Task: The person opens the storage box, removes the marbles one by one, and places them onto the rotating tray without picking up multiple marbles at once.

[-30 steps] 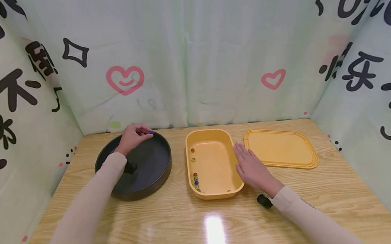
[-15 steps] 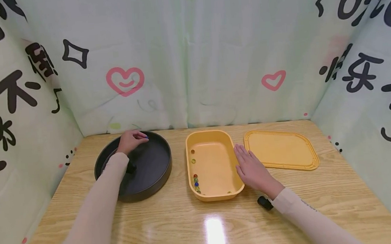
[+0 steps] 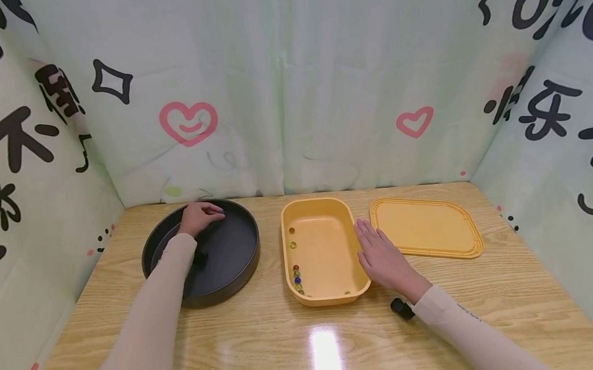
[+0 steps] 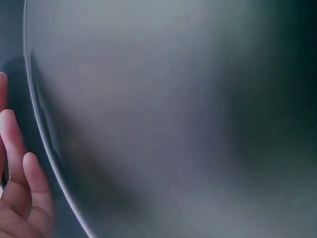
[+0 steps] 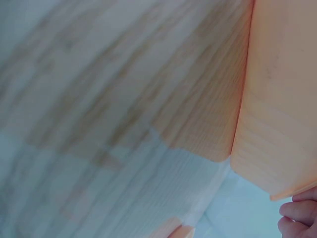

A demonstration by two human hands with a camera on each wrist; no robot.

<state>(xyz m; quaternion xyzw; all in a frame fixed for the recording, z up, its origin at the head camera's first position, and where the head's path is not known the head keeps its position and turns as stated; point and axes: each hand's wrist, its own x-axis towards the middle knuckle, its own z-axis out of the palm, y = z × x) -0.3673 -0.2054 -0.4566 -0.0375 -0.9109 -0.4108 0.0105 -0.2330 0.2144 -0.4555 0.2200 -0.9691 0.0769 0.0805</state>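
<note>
My left hand [image 3: 197, 218] is over the far part of a round black pan [image 3: 226, 260]. Between its thumb and fingertips it pinches a small blue marble [image 3: 222, 212], mostly covered by the fingers. Several of its fingers [image 4: 37, 183] show beside the pan's curved rim in the left wrist view. My right hand [image 3: 383, 258] lies with straight fingers against the right side of a yellow plastic box [image 3: 327, 246]. Several glass marbles [image 3: 297, 280] sit along the box's left inner wall, brown, yellowish, red and blue among them.
A flat yellow lid [image 3: 427, 227] lies on the wooden table [image 3: 267, 350] right of the box. Beneath the right wrist is a black wrist camera [image 3: 402, 309]. A printed curtain [image 3: 341, 88] encloses the back and both sides.
My left hand has come down from the pan's far rim and slightly to the left, with the blue marble still pinched. The right hand keeps its place at the box.
</note>
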